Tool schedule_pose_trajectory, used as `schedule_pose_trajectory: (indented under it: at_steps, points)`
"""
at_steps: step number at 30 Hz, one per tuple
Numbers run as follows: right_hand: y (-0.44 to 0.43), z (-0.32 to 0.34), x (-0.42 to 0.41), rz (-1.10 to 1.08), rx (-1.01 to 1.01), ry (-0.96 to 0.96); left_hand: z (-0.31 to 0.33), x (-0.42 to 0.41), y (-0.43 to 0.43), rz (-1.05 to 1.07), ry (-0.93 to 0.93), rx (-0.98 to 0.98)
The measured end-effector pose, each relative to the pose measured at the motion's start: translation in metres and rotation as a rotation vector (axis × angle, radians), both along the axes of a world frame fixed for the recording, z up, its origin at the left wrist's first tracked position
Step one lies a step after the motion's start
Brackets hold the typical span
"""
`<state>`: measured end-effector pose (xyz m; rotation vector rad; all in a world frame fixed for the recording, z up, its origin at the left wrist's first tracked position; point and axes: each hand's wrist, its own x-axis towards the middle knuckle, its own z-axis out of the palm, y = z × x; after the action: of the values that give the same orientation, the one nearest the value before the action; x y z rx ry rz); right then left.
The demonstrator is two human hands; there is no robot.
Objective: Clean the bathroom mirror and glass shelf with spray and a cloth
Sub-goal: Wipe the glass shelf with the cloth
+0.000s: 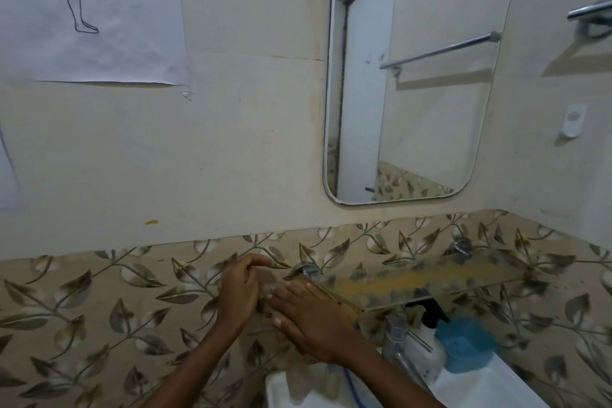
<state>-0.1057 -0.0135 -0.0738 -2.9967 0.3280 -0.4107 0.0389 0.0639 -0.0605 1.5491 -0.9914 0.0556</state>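
Note:
A rounded bathroom mirror (414,93) hangs on the cream wall. Below it, a glass shelf (447,275) streaked with yellowish grime runs along the leaf-patterned tiles. My right hand (308,315) lies flat on a tan cloth (346,306), pressing it onto the shelf's left part. My left hand (240,288) curls around the shelf's left end, beside the metal bracket (306,270). A white spray bottle (425,341) with a black trigger stands on the sink under the shelf.
A white sink (480,387) with a chrome tap (397,341) sits below my right arm. A blue object (467,344) rests beside the bottle. A chrome towel rail (592,10) juts from the right wall. A sheet of paper (92,10) is pinned upper left.

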Motion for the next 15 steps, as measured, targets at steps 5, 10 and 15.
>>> schedule_pose_trajectory:
  at_steps: [5,10,15]
  points:
    - [-0.022,-0.01,-0.03,-0.096,-0.168,-0.02,0.002,-0.003,-0.012,-0.018,0.03,-0.019]
    - [-0.042,-0.009,-0.048,-0.148,-0.12,-0.04,-0.001,-0.017,-0.021,-0.038,-0.008,0.031]
    - [-0.062,-0.002,-0.05,-0.156,0.073,-0.032,-0.009,-0.023,-0.035,-0.034,-0.241,0.199]
